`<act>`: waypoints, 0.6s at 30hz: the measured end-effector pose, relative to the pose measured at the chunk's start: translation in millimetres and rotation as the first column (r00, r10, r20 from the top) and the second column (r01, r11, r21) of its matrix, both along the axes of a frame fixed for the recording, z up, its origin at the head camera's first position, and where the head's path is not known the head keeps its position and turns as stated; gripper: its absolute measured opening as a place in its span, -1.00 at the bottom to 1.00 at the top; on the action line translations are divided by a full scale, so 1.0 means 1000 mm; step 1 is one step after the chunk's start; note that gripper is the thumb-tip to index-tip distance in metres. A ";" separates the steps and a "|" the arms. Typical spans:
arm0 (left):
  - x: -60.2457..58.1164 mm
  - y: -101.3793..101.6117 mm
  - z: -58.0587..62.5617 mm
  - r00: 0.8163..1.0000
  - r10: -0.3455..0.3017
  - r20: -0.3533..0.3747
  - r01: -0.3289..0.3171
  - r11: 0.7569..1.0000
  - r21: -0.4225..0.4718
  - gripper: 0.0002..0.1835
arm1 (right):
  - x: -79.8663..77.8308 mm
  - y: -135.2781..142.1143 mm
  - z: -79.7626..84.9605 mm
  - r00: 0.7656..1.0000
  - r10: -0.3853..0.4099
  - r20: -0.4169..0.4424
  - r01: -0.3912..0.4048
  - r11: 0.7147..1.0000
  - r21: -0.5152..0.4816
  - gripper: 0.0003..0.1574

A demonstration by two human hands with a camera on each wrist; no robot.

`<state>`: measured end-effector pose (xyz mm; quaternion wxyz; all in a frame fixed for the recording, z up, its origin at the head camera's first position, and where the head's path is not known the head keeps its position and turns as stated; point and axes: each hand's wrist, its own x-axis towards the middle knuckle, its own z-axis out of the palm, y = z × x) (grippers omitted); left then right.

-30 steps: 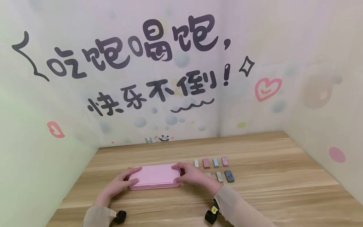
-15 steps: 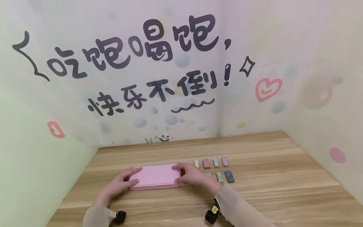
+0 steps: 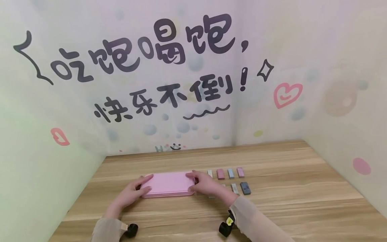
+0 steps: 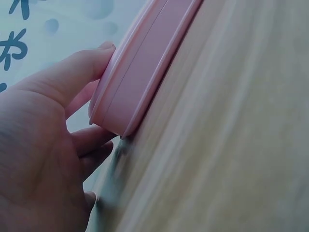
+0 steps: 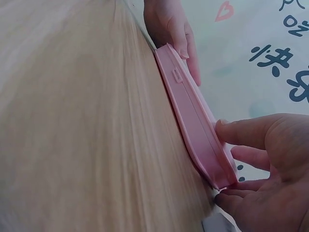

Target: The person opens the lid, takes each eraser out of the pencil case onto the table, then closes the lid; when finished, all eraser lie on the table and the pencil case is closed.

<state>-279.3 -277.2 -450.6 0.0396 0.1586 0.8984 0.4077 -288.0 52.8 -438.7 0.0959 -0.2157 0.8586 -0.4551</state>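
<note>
A flat pink case [image 3: 169,184] with rounded corners lies level, its lid down, between my hands. My left hand [image 3: 130,195] grips its left end, thumb on the near part of the lid and a finger at the far corner. My right hand [image 3: 207,184] holds the right end the same way. In the left wrist view, the left thumb [image 4: 94,60] presses the lid's edge, with fingers curled at the end wall. A seam and a small latch [image 5: 177,76] show on the front side in the right wrist view, close over the wooden table [image 3: 272,208].
Several small rectangular blocks stand in two rows right of the case, among them a rose block [image 3: 220,174], a light blue block [image 3: 231,173] and a dark blue block [image 3: 245,188]. My right hand partly hides the nearer row. A printed wall [image 3: 181,67] closes off the back.
Both hands have shifted the pink case slightly away and to the right, keeping their grip on its ends. The small blocks have stayed in place.
</note>
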 end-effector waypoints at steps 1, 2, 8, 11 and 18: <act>0.000 0.000 0.000 1.000 0.004 -0.001 -0.004 1.000 0.002 -0.39 | 0.000 0.000 0.000 1.000 0.000 0.002 0.000 1.000 -0.002 -0.34; 0.000 0.001 0.000 1.000 0.006 -0.002 -0.006 1.000 0.002 -0.39 | 0.000 0.000 0.000 1.000 -0.001 0.005 0.001 1.000 -0.004 -0.34; 0.001 0.000 0.000 1.000 0.011 -0.005 -0.011 1.000 0.006 -0.38 | 0.000 0.000 0.000 1.000 -0.003 0.007 0.003 1.000 -0.013 -0.36; 0.001 0.000 0.002 0.999 0.034 0.023 -0.035 0.999 0.024 -0.36 | -0.002 0.001 0.004 1.000 0.003 -0.004 -0.003 1.000 -0.027 -0.37; 0.002 -0.004 0.020 0.996 0.062 0.066 -0.067 0.995 0.071 -0.30 | -0.008 0.026 0.022 0.999 0.014 -0.034 -0.016 0.999 -0.047 -0.35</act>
